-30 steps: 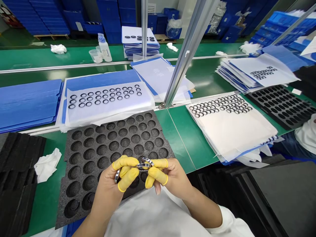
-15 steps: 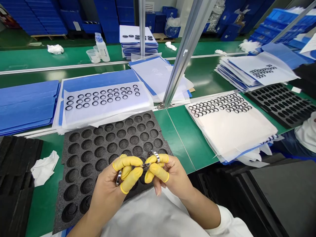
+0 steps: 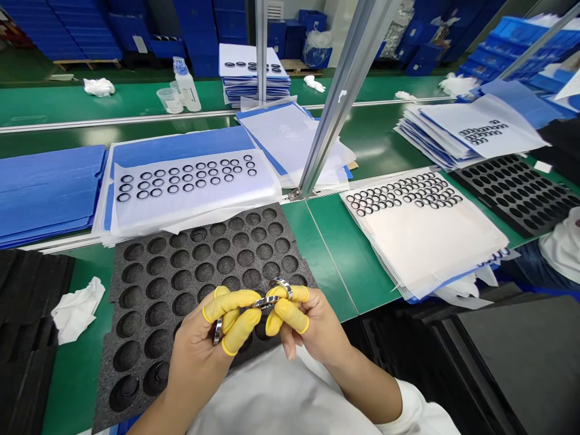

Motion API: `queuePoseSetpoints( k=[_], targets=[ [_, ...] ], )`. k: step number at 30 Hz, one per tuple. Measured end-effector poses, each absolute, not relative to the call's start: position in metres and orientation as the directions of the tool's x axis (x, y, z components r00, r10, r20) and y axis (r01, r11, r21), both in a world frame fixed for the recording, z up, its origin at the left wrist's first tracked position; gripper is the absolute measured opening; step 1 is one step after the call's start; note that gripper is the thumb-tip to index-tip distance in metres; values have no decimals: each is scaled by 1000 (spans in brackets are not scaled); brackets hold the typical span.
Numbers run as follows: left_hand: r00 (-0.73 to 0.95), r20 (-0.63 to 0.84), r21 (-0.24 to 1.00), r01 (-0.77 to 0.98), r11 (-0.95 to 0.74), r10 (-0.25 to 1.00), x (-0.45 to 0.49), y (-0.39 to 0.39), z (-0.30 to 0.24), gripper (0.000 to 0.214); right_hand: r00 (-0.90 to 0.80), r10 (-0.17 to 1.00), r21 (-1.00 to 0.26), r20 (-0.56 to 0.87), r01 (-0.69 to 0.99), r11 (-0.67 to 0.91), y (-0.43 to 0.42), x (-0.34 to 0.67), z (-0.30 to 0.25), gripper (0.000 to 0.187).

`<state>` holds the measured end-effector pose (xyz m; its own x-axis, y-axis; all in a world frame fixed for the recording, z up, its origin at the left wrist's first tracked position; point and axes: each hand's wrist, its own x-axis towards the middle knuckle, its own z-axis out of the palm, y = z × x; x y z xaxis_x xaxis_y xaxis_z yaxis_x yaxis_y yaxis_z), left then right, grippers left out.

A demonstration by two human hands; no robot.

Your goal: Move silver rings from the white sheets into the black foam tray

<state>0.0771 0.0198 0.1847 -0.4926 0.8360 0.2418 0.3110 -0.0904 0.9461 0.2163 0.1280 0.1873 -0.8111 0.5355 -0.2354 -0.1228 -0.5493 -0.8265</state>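
Yellow finger cots cover several fingertips of both hands. My left hand (image 3: 212,329) pinches one side of a shiny metal ring (image 3: 265,302), and another metal ring (image 3: 218,329) is tucked in among its fingers. My right hand (image 3: 301,317) grips the opposite side of the pinched ring, with a further metal ring (image 3: 283,287) hooked around a finger. Both hands hover close together over the near part of a dark grey foam tray (image 3: 110,326) with round pockets. A few pockets hold dark round pieces (image 3: 198,235); the hands hide some others.
Behind the tray, rows of dark rings (image 3: 185,178) lie on white sheets. A crumpled tissue (image 3: 78,310) and black foam stacks (image 3: 27,326) are at left. A metal post (image 3: 333,103) rises centrally; more rings lie on a sheet stack (image 3: 421,241) at right. A person's sleeve (image 3: 562,241) shows at the right edge.
The ring between my hands has turned, so more of its round opening shows. Both hands stay in nearly the same place; the view has shifted slightly.
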Motion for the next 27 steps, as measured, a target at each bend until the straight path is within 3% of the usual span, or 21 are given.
queuePoseSetpoints(
  k=[8, 12, 27],
  targets=[
    [-504, 245, 936, 347, -65, 828, 73, 21, 185, 14, -843, 476, -803, -252, -92, -589, 127, 218, 187, 41],
    [-485, 249, 927, 369, -62, 838, 69, 26, 187, 14, -856, 451, -809, -254, -67, -583, 127, 218, 191, 45],
    [-384, 221, 954, 276, -117, 897, 67, 38, 185, 21, -815, 499, -798, -293, -80, -597, 120, 217, 194, 34]
  ],
)
